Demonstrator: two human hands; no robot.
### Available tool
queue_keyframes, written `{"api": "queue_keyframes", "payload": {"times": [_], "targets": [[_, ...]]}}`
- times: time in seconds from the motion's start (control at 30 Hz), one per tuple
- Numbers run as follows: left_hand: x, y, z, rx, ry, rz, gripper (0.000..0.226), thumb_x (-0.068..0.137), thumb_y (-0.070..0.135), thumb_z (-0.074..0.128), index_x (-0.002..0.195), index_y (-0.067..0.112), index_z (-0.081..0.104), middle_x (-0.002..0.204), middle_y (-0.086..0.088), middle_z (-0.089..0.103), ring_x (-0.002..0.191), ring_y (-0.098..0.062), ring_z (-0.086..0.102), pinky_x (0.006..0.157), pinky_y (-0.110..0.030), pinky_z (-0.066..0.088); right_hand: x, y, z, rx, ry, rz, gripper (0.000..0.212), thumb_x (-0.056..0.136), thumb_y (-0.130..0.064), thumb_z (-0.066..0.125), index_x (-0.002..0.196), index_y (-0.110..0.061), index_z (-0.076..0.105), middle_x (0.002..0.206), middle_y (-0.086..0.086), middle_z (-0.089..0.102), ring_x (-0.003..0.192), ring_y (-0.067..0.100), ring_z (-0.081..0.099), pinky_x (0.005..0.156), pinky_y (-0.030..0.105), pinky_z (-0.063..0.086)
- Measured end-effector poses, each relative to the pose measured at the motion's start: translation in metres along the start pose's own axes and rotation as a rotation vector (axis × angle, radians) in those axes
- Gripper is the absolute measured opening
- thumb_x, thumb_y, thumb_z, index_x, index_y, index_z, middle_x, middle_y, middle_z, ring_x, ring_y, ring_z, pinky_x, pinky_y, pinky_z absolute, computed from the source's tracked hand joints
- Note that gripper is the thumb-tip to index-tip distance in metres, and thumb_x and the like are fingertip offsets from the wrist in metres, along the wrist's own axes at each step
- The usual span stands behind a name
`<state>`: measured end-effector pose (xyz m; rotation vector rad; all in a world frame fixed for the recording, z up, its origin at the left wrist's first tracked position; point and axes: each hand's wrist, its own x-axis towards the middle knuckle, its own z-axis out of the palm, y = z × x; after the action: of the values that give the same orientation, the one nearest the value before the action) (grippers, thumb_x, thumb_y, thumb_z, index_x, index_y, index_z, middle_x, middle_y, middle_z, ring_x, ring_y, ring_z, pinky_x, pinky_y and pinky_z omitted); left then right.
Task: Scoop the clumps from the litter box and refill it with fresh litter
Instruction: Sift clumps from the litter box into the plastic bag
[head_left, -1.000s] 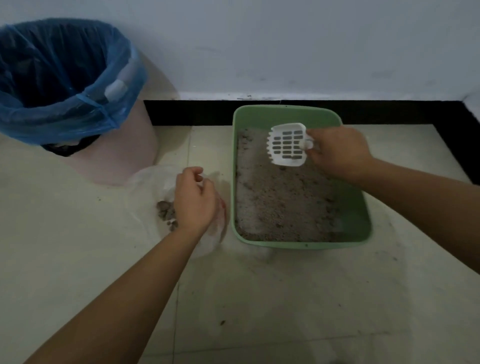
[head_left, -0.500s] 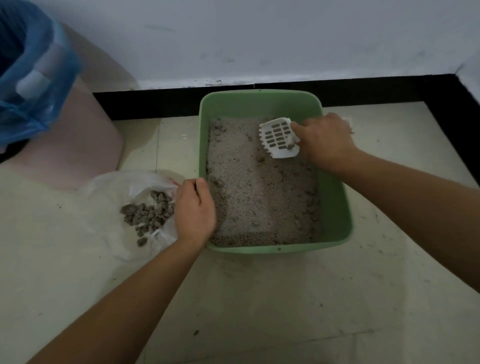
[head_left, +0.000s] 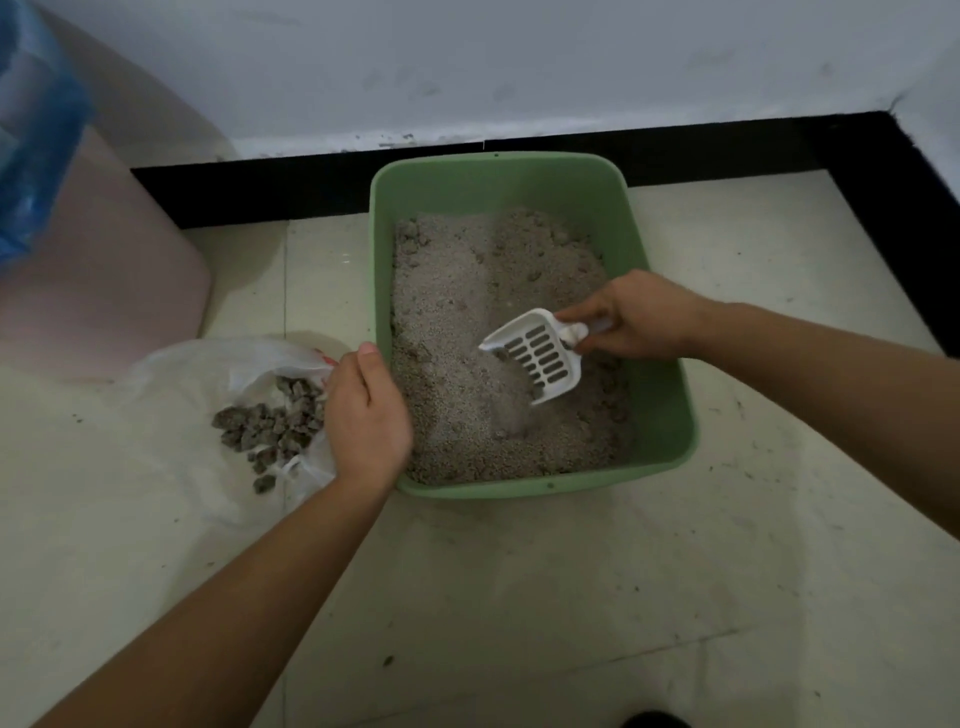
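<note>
Pale tiled floor (head_left: 519, 597) fills most of the frame. At upper left stands a pink bin (head_left: 104, 291) with a blue liner (head_left: 31, 156). A green box (head_left: 670, 410) sits at centre, its far end near the black skirting, holding grey litter (head_left: 457, 312). Left of it, touching its wall, lies a clear bag (head_left: 176, 374). The left hand (head_left: 366, 415) has its fingers curled on the bag's edge. The right hand (head_left: 639, 317), over the box's right side, is clamped on the handle of a white slotted scoop (head_left: 540, 358), whose front edge digs into the litter. Dark clumps (head_left: 270, 426) lie piled in the bag.
</note>
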<state>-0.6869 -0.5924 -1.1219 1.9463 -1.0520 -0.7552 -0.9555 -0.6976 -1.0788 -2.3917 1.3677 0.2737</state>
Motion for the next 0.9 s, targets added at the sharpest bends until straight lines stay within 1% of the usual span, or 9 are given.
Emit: {"api": "queue_keyframes", "payload": {"times": [0.07, 0.13, 0.23, 0.33, 0.47, 0.57, 0.7, 0.8, 0.9], "targets": [[-0.002, 0.002, 0.000, -0.030, -0.009, -0.036, 0.049, 0.108, 0.034, 0.025, 0.122, 0.001, 0.057, 0.126, -0.022, 0.055, 0.113, -0.027, 0.048, 0.085, -0.022, 0.029, -0.006, -0.004, 0.003, 0.031, -0.038, -0.010, 0.041, 0.091, -0.040, 0.065, 0.130, -0.026, 0.063, 0.101, -0.005, 0.075, 0.071, 0.009, 0.062, 0.069, 0.027, 0.050], [-0.004, 0.001, 0.000, -0.079, -0.003, -0.058, 0.052, 0.108, 0.036, 0.023, 0.134, 0.002, 0.053, 0.140, -0.017, 0.051, 0.128, -0.024, 0.044, 0.092, -0.016, 0.023, -0.011, -0.014, 0.012, 0.078, -0.070, 0.021, 0.037, 0.092, -0.037, 0.065, 0.126, -0.025, 0.066, 0.101, -0.005, 0.075, 0.068, 0.005, 0.061, 0.065, 0.022, 0.045], [-0.003, -0.001, -0.001, -0.144, 0.018, -0.066, 0.060, 0.105, 0.044, 0.019, 0.133, 0.007, 0.057, 0.138, -0.012, 0.055, 0.130, -0.024, 0.047, 0.106, -0.027, 0.032, -0.018, -0.032, 0.035, 0.210, -0.030, 0.119, 0.028, 0.092, -0.031, 0.066, 0.119, -0.025, 0.070, 0.097, -0.003, 0.075, 0.065, 0.000, 0.059, 0.059, 0.020, 0.045], [-0.001, -0.005, 0.000, -0.181, 0.030, -0.091, 0.069, 0.098, 0.053, 0.017, 0.126, 0.009, 0.062, 0.130, -0.011, 0.061, 0.122, -0.026, 0.053, 0.107, -0.044, 0.040, -0.021, -0.050, 0.057, 0.353, 0.026, 0.285, 0.022, 0.090, -0.032, 0.067, 0.108, -0.023, 0.074, 0.087, 0.001, 0.074, 0.069, 0.012, 0.064, 0.065, 0.032, 0.054], [0.000, -0.004, 0.000, -0.200, 0.033, -0.110, 0.074, 0.092, 0.058, 0.017, 0.127, 0.010, 0.061, 0.131, -0.010, 0.060, 0.124, -0.025, 0.052, 0.108, -0.045, 0.040, -0.005, -0.064, 0.066, 0.399, 0.113, 0.389, 0.020, 0.089, -0.033, 0.064, 0.095, -0.017, 0.075, 0.071, 0.004, 0.065, 0.067, 0.019, 0.060, 0.057, 0.029, 0.042], [0.000, -0.004, 0.000, -0.199, 0.032, -0.118, 0.080, 0.089, 0.062, 0.015, 0.125, 0.009, 0.062, 0.129, -0.011, 0.061, 0.122, -0.026, 0.053, 0.107, -0.046, 0.041, 0.005, -0.073, 0.068, 0.412, 0.188, 0.394, 0.023, 0.091, -0.035, 0.060, 0.089, -0.016, 0.072, 0.071, 0.006, 0.063, 0.070, 0.023, 0.060, 0.055, 0.029, 0.036], [0.001, -0.004, 0.000, -0.188, 0.032, -0.120, 0.087, 0.084, 0.068, 0.012, 0.123, 0.009, 0.063, 0.127, -0.010, 0.062, 0.120, -0.025, 0.054, 0.105, -0.047, 0.041, 0.010, -0.081, 0.070, 0.478, 0.236, 0.342, 0.030, 0.095, -0.040, 0.056, 0.093, -0.015, 0.073, 0.067, 0.006, 0.061, 0.061, 0.017, 0.053, 0.055, 0.031, 0.037], [0.002, -0.006, 0.001, -0.189, 0.024, -0.115, 0.086, 0.084, 0.069, 0.012, 0.123, 0.012, 0.063, 0.125, -0.008, 0.063, 0.119, -0.024, 0.055, 0.104, -0.046, 0.043, 0.008, -0.079, 0.072, 0.606, 0.215, 0.327, 0.025, 0.091, -0.033, 0.065, 0.111, -0.021, 0.075, 0.084, 0.006, 0.073, 0.077, 0.018, 0.066, 0.070, 0.033, 0.050], [0.003, -0.008, 0.001, -0.201, 0.027, -0.115, 0.086, 0.084, 0.070, 0.011, 0.120, 0.012, 0.064, 0.121, -0.008, 0.064, 0.116, -0.024, 0.056, 0.102, -0.046, 0.044, 0.011, -0.079, 0.072, 0.677, 0.233, 0.284, 0.033, 0.089, -0.030, 0.069, 0.122, -0.030, 0.069, 0.097, -0.002, 0.076, 0.091, 0.014, 0.068, 0.080, 0.032, 0.053]]}}
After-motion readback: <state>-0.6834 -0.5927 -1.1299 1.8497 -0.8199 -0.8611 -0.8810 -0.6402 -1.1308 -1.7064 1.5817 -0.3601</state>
